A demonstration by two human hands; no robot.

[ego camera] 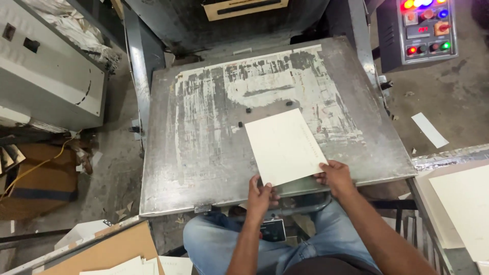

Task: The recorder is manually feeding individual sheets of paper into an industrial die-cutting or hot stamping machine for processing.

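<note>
A pale cream card sheet [283,145] lies tilted on the worn grey metal plate [204,153] of a press. Its near edge rests in both my hands. My left hand [261,196] pinches the sheet's near left corner from below. At the near right corner my right hand [334,176] grips the sheet with thumb on top. Three small black stops [248,110] sit on the plate just beyond the sheet's far edge. My legs in blue jeans are below the plate's front edge.
A control box with coloured buttons [424,28] stands at the far right. A stack of cream sheets [466,203] lies on a stand to my right. Brown card and pale sheets [117,254] lie at the lower left. A grey machine housing [46,76] is on the left.
</note>
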